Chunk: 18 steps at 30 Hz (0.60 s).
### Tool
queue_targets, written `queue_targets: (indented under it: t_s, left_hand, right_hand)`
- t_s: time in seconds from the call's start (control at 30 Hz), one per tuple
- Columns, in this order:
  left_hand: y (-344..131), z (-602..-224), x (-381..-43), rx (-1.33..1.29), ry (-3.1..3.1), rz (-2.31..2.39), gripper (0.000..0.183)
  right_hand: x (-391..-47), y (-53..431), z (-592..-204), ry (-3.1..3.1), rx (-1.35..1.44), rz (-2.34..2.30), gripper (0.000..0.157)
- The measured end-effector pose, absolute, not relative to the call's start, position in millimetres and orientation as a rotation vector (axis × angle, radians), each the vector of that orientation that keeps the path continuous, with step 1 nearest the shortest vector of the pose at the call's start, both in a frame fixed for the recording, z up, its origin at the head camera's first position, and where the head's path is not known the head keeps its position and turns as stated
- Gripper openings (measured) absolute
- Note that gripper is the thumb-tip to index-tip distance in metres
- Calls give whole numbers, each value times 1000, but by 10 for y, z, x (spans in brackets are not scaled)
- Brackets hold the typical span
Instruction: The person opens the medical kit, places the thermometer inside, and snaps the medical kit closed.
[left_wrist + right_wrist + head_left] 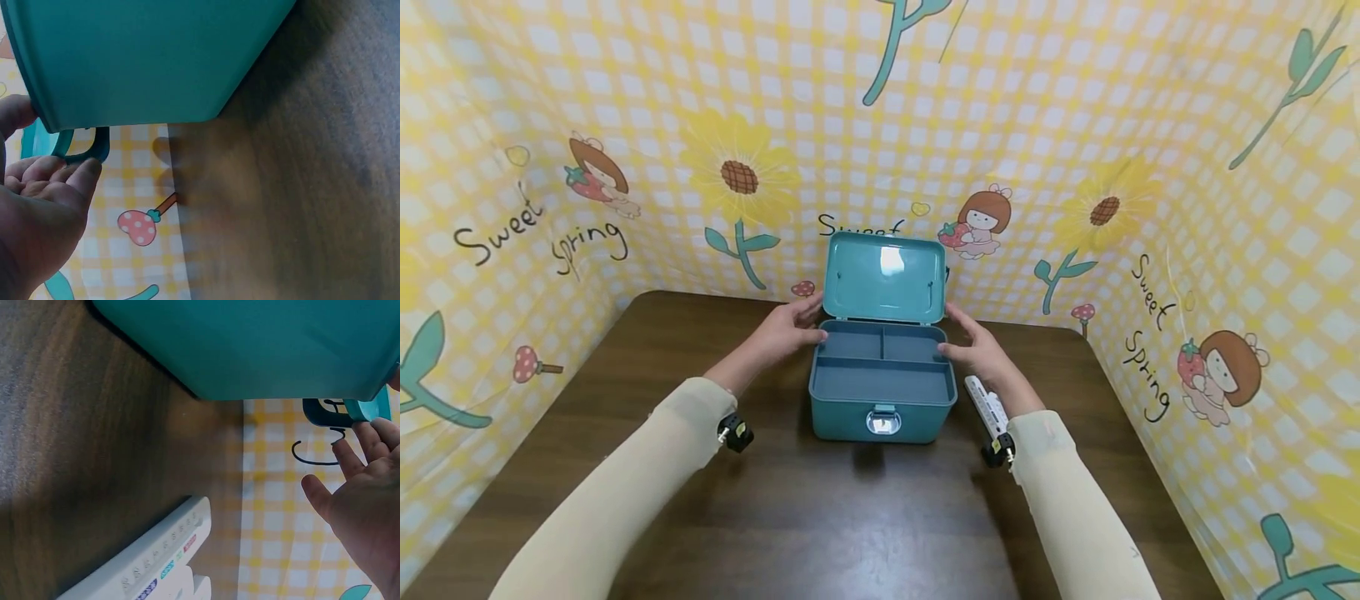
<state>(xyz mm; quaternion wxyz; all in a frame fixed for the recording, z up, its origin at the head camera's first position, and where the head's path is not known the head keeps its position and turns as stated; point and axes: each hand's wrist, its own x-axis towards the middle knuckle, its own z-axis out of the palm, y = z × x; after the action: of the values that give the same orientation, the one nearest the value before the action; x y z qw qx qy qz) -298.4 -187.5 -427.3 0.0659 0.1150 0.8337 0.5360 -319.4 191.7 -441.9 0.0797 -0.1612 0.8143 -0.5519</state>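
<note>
A teal storage box (846, 423) stands on the table with its lid (867, 287) raised and tilted back. Inside its top sits a blue-grey divided tray (883, 381) with three compartments and nothing visible in them. My left hand (781, 335) is at the rear left corner, thumb at the rim. Behind the box, in the left wrist view, its fingers touch the dark teal carry handle (100, 147). My right hand (983, 357) is at the rear right corner, thumb at the rim and fingers spread beside the lid's edge. A silver clasp (883, 422) is on the box front.
Right of the box, under my right forearm, lies a long white object (987, 406) with printed markings and coloured labels. The dark wooden table (820, 517) is walled behind and at both sides by a yellow checked cloth (1060, 92).
</note>
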Motion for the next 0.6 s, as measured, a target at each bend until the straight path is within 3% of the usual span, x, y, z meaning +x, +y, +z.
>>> queue_targets:
  t_s: [0.6]
  left_hand:
    - [-1984,-4467,-2996,376,2483,1598,71]
  right_hand:
    - [-3176,1918,-4542,2347,-470,-1717,70]
